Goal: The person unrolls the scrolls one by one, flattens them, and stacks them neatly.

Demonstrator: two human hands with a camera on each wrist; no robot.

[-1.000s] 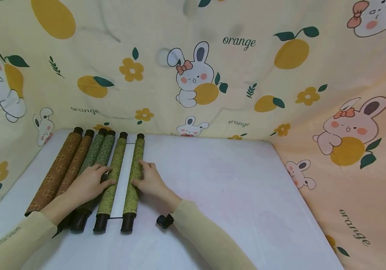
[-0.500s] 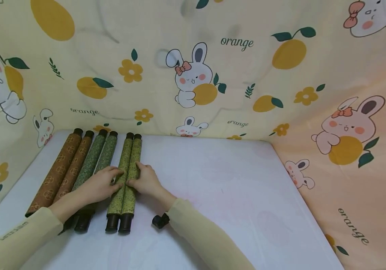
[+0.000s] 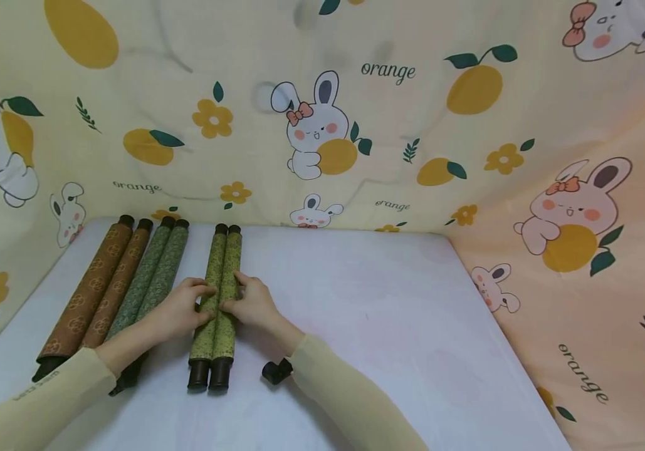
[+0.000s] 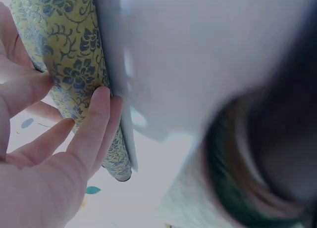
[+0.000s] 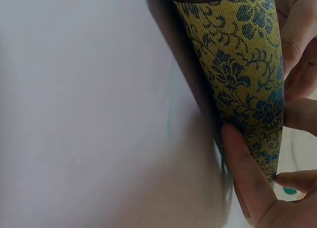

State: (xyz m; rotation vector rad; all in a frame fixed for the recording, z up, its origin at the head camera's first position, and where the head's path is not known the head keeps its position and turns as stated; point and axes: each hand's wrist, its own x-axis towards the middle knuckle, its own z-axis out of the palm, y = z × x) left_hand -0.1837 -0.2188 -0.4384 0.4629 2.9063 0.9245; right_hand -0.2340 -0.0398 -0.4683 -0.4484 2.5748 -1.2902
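A yellow-green patterned scroll lies lengthwise on the white table as two rolls side by side, a left roll point(image 3: 202, 341) and a right roll point(image 3: 223, 341), with dark end knobs. My left hand point(image 3: 178, 310) holds the left roll between thumb and fingers. At the other side, my right hand point(image 3: 254, 304) grips the right roll, thumb on top. Blue floral cloth on the scroll point(image 4: 77, 45) shows close up in the left wrist view. In the right wrist view a finger of the right hand point(image 5: 247, 176) lies along the scroll point(image 5: 242, 65).
Left of the hands lie two dark green rolls point(image 3: 161, 269) and two brown rolls point(image 3: 91, 294), partly hidden by the left forearm. A small black device point(image 3: 276, 372) sits at the right cuff. A printed cloth point(image 3: 322, 113) hangs behind the white table point(image 3: 384, 326).
The left yellow-green roll has moved right against the other, closing the white gap between them. Both hands moved with the rolls, the left one clearly rightward, away from the green rolls.
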